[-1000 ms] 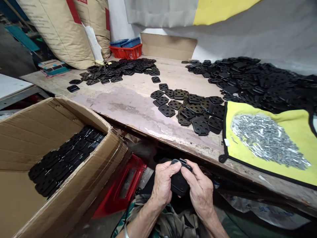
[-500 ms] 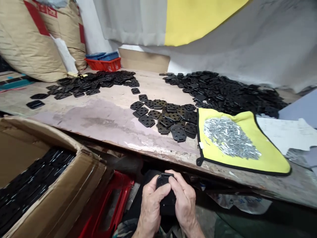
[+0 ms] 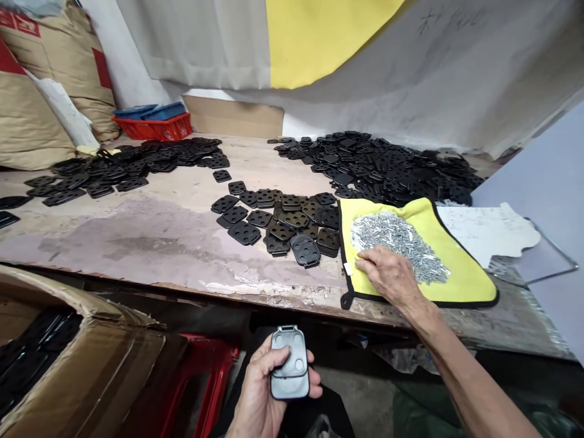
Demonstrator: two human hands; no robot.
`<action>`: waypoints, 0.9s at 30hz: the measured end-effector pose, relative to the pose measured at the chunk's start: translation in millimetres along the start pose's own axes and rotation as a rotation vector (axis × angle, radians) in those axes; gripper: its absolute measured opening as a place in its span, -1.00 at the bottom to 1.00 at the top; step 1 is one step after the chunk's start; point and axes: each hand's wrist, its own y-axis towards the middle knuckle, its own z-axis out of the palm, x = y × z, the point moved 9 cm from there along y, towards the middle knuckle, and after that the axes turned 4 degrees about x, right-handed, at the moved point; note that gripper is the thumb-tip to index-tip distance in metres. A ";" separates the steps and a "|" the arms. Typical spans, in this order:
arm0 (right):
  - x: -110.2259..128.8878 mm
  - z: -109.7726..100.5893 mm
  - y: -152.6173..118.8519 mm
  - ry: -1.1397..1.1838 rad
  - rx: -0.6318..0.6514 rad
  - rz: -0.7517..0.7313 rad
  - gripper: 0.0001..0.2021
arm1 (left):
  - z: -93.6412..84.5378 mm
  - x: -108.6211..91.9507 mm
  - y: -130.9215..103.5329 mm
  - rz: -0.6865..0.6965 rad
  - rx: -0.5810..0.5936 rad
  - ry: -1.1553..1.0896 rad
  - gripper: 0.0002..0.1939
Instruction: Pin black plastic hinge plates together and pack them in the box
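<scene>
My left hand [image 3: 267, 377] is closed round black plastic pieces [image 3: 291, 362], its thumb pressing on the upper face, low in front of the table. On the yellow cloth [image 3: 465, 286] lies a heap of small silver metal pins [image 3: 399, 240]. At the near left edge of that heap is my right hand [image 3: 387, 274], thumb and fingertips pinched together; whatever lies between them is too small to make out. Left of the cloth are loose black pieces [image 3: 244, 232] with round holes or dots.
A large pile of black parts [image 3: 387, 167] lies at the back right, another [image 3: 132, 164] at the back left beside a red basket [image 3: 155, 128]. A cardboard box [image 3: 86, 365] and red plastic stool [image 3: 205, 377] stand below the table's front edge.
My right hand has left the held pieces and moved up and right to the metal pins. My left hand now holds the pieces alone, turned face up. The view has swung right.
</scene>
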 end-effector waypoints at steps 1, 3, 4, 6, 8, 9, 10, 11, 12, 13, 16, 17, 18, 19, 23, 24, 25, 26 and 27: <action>0.6 5.8 2.7 -0.059 0.045 0.015 -0.79 | 2.2 -2.4 -0.6 0.015 0.030 0.018 -0.77; 2.4 12.1 4.7 -0.111 0.090 0.044 -0.79 | 5.3 -8.1 -2.5 0.043 0.068 0.055 -0.76; 3.1 13.5 5.1 -0.105 0.102 0.056 -0.78 | 6.4 -10.8 -3.4 0.054 0.075 0.073 -0.77; 1.1 16.5 6.5 -0.088 0.143 0.102 -0.74 | 9.4 -15.8 -4.6 0.065 0.079 0.102 -0.77; -4.2 18.7 10.1 -0.084 0.188 0.164 -0.72 | 14.8 -20.4 -5.3 0.069 0.084 0.132 -0.78; -7.4 19.6 12.8 -0.077 0.209 0.196 -0.73 | 18.2 -22.5 -5.4 0.067 0.090 0.150 -0.79; -10.4 20.6 16.1 -0.064 0.230 0.226 -0.74 | 21.4 -24.3 -5.5 0.062 0.094 0.166 -0.80; -13.4 21.7 19.8 -0.045 0.254 0.255 -0.76 | 24.3 -25.9 -5.4 0.054 0.097 0.180 -0.81; -16.3 23.3 23.5 -0.023 0.282 0.285 -0.79 | 26.8 -27.3 -5.2 0.046 0.102 0.187 -0.81; -18.8 25.3 26.8 -0.001 0.315 0.312 -0.83 | 29.3 -28.6 -4.9 0.040 0.115 0.188 -0.81; -22.6 28.9 33.4 0.069 0.397 0.376 -0.89 | 34.2 -31.0 -4.0 0.029 0.175 0.134 -0.83; -22.5 28.4 34.2 0.090 0.409 0.386 -0.89 | 34.9 -31.1 -4.1 0.024 0.199 0.101 -0.85; -22.0 26.5 34.5 0.108 0.408 0.389 -0.89 | 35.0 -30.9 -4.4 0.016 0.221 0.062 -0.86; -21.3 23.2 34.4 0.119 0.398 0.388 -0.91 | 34.5 -30.5 -5.0 0.006 0.238 0.020 -0.86; -22.7 -2.0 34.4 0.157 0.251 0.361 -0.92 | 32.0 -27.4 -9.2 -0.057 0.284 -0.112 -0.78; -24.9 -9.6 35.0 0.179 0.201 0.361 -0.90 | 32.2 -26.0 -10.4 -0.081 0.297 -0.130 -0.72; -27.4 -16.9 35.7 0.202 0.153 0.364 -0.90 | 32.9 -24.7 -11.6 -0.106 0.312 -0.143 -0.66; -29.2 -23.3 36.5 0.225 0.111 0.365 -0.92 | 34.2 -23.7 -12.9 -0.130 0.330 -0.152 -0.59; -29.8 -28.4 36.8 0.237 0.082 0.363 -0.94 | 35.6 -22.9 -14.2 -0.151 0.345 -0.155 -0.53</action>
